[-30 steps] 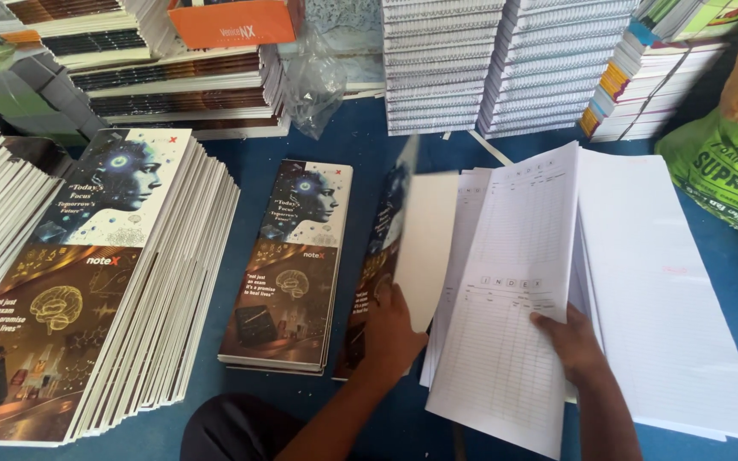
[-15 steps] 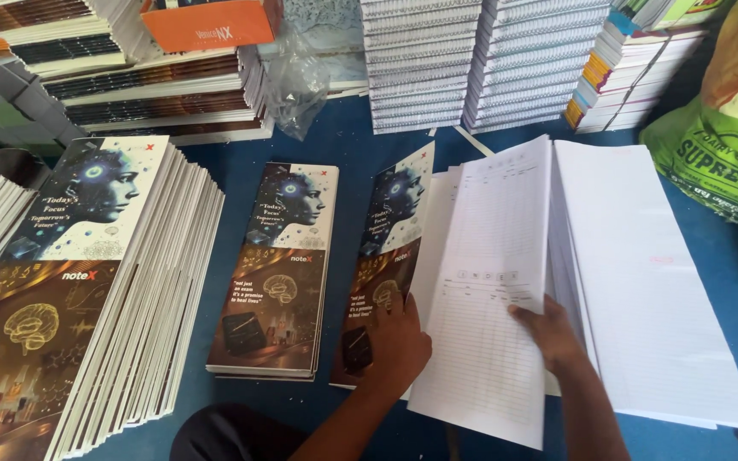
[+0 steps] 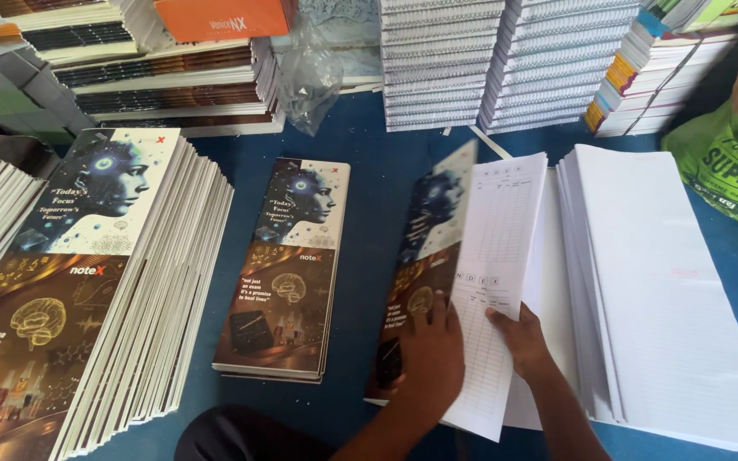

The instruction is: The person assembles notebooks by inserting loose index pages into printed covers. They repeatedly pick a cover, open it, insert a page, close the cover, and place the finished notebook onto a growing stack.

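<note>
Under the left hand [image 3: 431,358], the cover sheet [image 3: 424,256] seems partly hidden.

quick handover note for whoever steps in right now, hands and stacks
Left hand presses flat on the printed cover sheet, which is tilted up. Right hand holds the ruled index sheet against it.
White ruled page stack lies to the right; a short stack of covers and a tall fanned stack lie to the left, all on the blue table.
Cover and sheet not yet laid flat.

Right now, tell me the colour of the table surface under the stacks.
Dark blue table surface, clearest in the head view.
</note>
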